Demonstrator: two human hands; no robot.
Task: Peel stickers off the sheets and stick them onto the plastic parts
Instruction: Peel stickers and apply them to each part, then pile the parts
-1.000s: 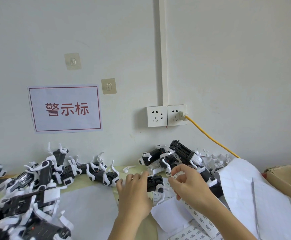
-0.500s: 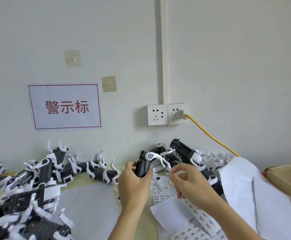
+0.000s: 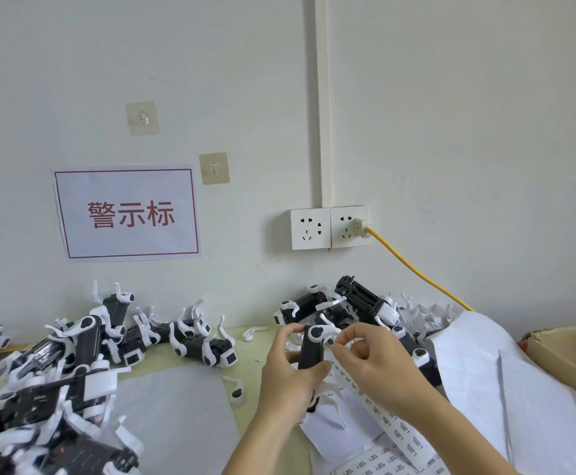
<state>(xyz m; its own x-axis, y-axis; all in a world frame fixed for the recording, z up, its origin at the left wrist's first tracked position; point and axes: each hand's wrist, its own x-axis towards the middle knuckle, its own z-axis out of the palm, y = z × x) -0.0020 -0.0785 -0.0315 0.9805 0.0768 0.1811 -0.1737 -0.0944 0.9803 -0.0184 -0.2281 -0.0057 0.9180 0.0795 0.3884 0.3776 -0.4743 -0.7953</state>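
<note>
Left hand (image 3: 291, 375) has its fingers wrapped round a black-and-white plastic part (image 3: 312, 351), holding it upright a bit above the table, thumb across the lower front. Right hand (image 3: 379, 365) is right up against it, fingertips pinched together at the top near the white round joint; looks like a tiny sticker is in that pinch but it's too small to say for sure. Long sticker strip (image 3: 379, 413) runs from under the right hand down toward the bottom edge, lying on a pile of white sheets (image 3: 485, 371) that covers most of the right side of the table

Not much spare room honestly. Big heap of the same parts (image 3: 60, 365) crowds the left and spills off the left and bottom edges, and a second heap (image 3: 358, 303) sits against the wall just behind the hands. Between them is a bare patch of yellow-green table (image 3: 255, 341) with a grey sheet (image 3: 173, 413) lying in front of it, plus a couple of loose white bits. Cardboard box (image 3: 567, 354) pokes in at the far right edge, its corner touching the white sheets

On the wall: a red-bordered paper sign (image 3: 127, 212), two stick-on hooks (image 3: 177, 144), a double socket (image 3: 329, 227) with a yellow cable (image 3: 417, 269) running down to the right behind the sheets
</note>
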